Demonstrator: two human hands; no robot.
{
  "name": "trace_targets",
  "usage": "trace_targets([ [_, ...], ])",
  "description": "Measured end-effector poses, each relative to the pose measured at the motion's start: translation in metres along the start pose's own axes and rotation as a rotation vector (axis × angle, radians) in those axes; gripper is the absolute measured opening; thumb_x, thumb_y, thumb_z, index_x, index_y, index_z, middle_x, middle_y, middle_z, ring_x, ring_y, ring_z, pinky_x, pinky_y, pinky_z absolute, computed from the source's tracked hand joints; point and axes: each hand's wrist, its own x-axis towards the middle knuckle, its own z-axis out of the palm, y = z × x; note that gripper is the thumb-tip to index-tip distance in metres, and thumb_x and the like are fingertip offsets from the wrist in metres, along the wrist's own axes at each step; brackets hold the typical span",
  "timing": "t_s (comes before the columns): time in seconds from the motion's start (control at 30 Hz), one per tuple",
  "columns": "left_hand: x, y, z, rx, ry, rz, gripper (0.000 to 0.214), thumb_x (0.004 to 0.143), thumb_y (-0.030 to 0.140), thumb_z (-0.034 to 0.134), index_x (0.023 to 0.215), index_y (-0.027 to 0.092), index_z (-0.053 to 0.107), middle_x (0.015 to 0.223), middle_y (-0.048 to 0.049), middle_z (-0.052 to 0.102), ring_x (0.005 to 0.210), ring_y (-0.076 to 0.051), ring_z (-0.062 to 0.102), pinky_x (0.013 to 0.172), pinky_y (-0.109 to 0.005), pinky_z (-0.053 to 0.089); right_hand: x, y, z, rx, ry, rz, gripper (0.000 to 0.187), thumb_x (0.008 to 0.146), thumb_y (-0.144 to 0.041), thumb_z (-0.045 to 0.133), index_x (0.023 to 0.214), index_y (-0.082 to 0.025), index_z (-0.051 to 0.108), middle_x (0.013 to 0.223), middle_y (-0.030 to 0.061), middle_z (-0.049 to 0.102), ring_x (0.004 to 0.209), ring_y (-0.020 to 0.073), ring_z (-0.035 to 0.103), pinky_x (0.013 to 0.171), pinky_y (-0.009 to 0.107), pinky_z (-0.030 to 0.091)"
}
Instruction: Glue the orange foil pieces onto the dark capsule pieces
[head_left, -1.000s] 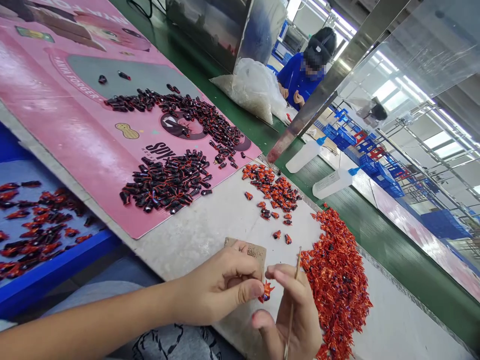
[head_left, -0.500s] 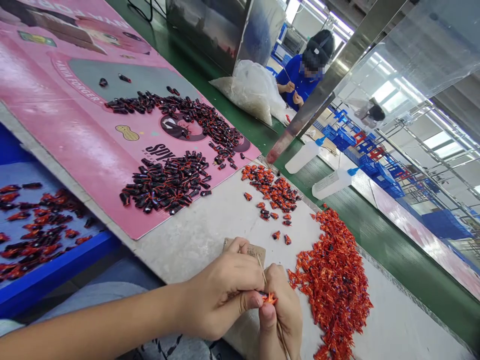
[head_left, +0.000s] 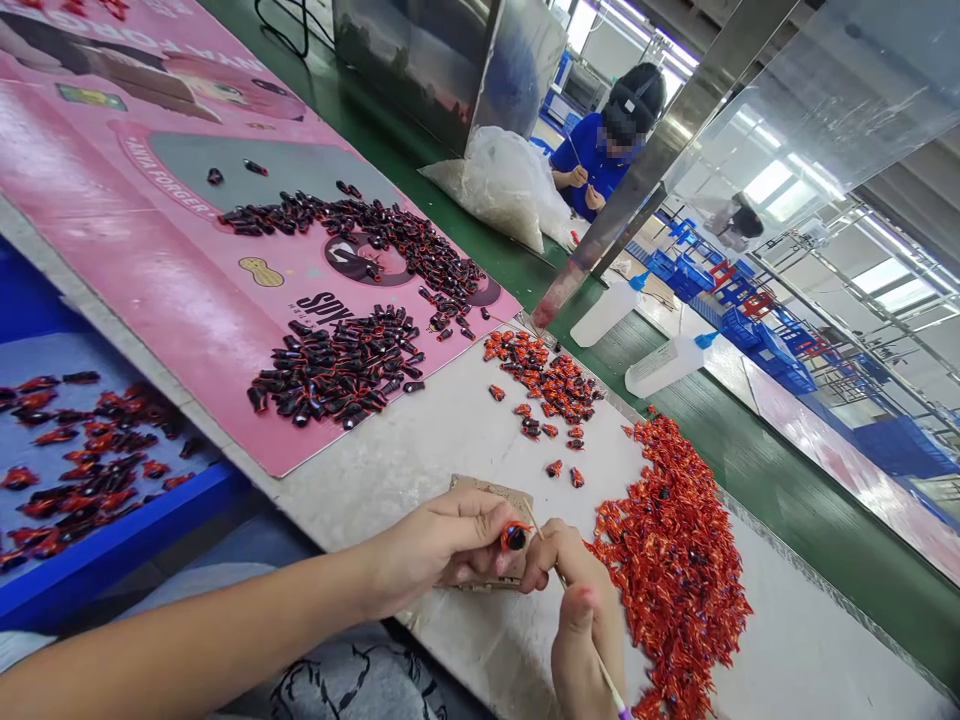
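Between the thumb and fingers of my left hand (head_left: 450,545) is a small red-and-black plastic piece (head_left: 515,537), its dark round end facing up. My right hand (head_left: 581,600) is closed round a thin wooden stick (head_left: 603,668) with a purple lower end, its upper tip close beside the piece. Under my left hand lies a flat brown block (head_left: 487,487), partly covered. To the right of my right hand spreads a big heap of red pieces (head_left: 679,560). Beyond my hands lies a smaller group of red-and-black pieces (head_left: 551,380).
Dark pieces (head_left: 337,365) lie in groups on a pink printed mat (head_left: 187,330). A blue tray (head_left: 127,545) at lower left holds more red-and-black pieces. Two white bottles (head_left: 667,367), a plastic bag (head_left: 510,185) and a metal post (head_left: 637,190) stand behind. A person in blue (head_left: 592,150) sits farther back.
My hands have moved slightly apart. The piece in my left hand has risen and turned its dark end into view. My right hand has shifted down and right, still with the stick.
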Motion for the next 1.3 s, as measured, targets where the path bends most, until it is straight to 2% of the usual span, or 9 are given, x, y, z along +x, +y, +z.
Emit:
trace_targets([
  [0.2, -0.002, 0.002, -0.004, 0.095, 0.041, 0.082, 0.062, 0.067, 0.078, 0.062, 0.063, 0.017, 0.050, 0.058, 0.0033, 0.043, 0.051, -0.009, 0.029, 0.046, -0.023, 0.019, -0.003, -0.002, -0.006, -0.044, 0.113, 0.046, 0.066, 0.097, -0.068, 0.022, 0.068, -0.020, 0.058, 0.066, 0.0011, 0.054, 0.065, 0.0171, 0.052, 0.063, 0.030, 0.035],
  [0.33, 0.021, 0.011, -0.009, 0.841, 0.178, 0.184, 0.051, 0.091, 0.059, 0.030, 0.061, 0.020, 0.045, 0.057, 0.0008, 0.046, 0.053, -0.014, 0.042, 0.051, -0.025, 0.032, 0.002, 0.007, -0.006, -0.071, 0.243, -0.002, 0.062, 0.099, -0.062, 0.027, 0.065, -0.020, 0.057, 0.063, 0.0005, 0.051, 0.060, 0.0159, 0.048, 0.059, 0.029, 0.034],
  [0.43, 0.052, 0.029, -0.014, 1.194, 0.282, 0.188, 0.039, 0.090, 0.038, 0.047, 0.056, 0.020, 0.047, 0.054, -0.0002, 0.049, 0.058, -0.019, 0.052, 0.059, -0.028, 0.036, 0.008, 0.018, -0.009, -0.112, 0.320, 0.038, 0.061, 0.099, -0.061, 0.030, 0.063, -0.020, 0.057, 0.061, 0.0006, 0.051, 0.059, 0.0157, 0.048, 0.056, 0.028, 0.034],
  [0.57, 0.080, 0.059, -0.019, 1.477, 0.332, 0.147, 0.019, 0.078, 0.031, 0.071, 0.069, 0.016, 0.065, 0.067, -0.0064, 0.067, 0.073, -0.026, 0.064, 0.065, -0.030, 0.041, 0.016, 0.025, -0.015, -0.164, 0.345, 0.096, 0.062, 0.096, -0.065, 0.032, 0.060, -0.020, 0.057, 0.059, 0.0011, 0.052, 0.058, 0.0166, 0.049, 0.056, 0.028, 0.036],
  [0.73, 0.051, 0.087, -0.029, 1.767, 0.427, 0.129, 0.024, 0.084, 0.028, 0.069, 0.105, 0.017, 0.069, 0.097, -0.0104, 0.074, 0.094, -0.028, 0.068, 0.074, -0.031, 0.046, 0.016, 0.027, -0.016, -0.192, 0.354, 0.132, 0.056, 0.098, -0.059, 0.034, 0.071, -0.021, 0.065, 0.066, 0.0027, 0.059, 0.065, 0.0186, 0.056, 0.060, 0.028, 0.042],
  [0.83, 0.019, 0.092, -0.045, 1.936, 0.562, 0.062, 0.022, 0.084, 0.005, 0.056, 0.100, 0.013, 0.070, 0.103, -0.0160, 0.070, 0.097, -0.032, 0.067, 0.079, -0.038, 0.047, 0.014, 0.031, -0.013, -0.159, 0.324, 0.097, 0.052, 0.099, -0.053, 0.036, 0.079, -0.019, 0.070, 0.065, 0.0036, 0.061, 0.063, 0.0190, 0.057, 0.058, 0.028, 0.043],
  [0.93, 0.002, 0.087, -0.060, 2.048, 0.616, 0.027, 0.030, 0.084, -0.004, 0.046, 0.097, 0.010, 0.070, 0.101, -0.0192, 0.068, 0.096, -0.034, 0.067, 0.078, -0.042, 0.048, 0.013, 0.033, -0.009, -0.087, 0.257, 0.093, 0.050, 0.100, -0.049, 0.035, 0.086, -0.017, 0.072, 0.061, 0.0025, 0.058, 0.056, 0.0171, 0.055, 0.054, 0.028, 0.043],
  [1.03, 0.003, 0.074, -0.069, 2.107, 0.622, 0.033, 0.030, 0.086, -0.002, 0.045, 0.094, 0.012, 0.070, 0.097, -0.0176, 0.069, 0.096, -0.032, 0.066, 0.077, -0.040, 0.048, 0.014, 0.034, -0.005, -0.035, 0.174, 0.068, 0.049, 0.101, -0.048, 0.035, 0.088, -0.017, 0.072, 0.063, 0.0020, 0.058, 0.053, 0.0149, 0.052, 0.052, 0.027, 0.042],
  [1.3, 0.011, 0.062, -0.083, 2.131, 0.578, 0.163, 0.033, 0.084, -0.004, 0.043, 0.084, 0.016, 0.068, 0.093, -0.0135, 0.067, 0.092, -0.028, 0.062, 0.080, -0.037, 0.049, 0.023, 0.027, -0.004, 0.131, 0.166, 0.082, 0.054, 0.095, -0.057, 0.042, 0.077, -0.017, 0.073, 0.062, 0.0026, 0.058, 0.053, 0.0150, 0.052, 0.052, 0.028, 0.044],
])
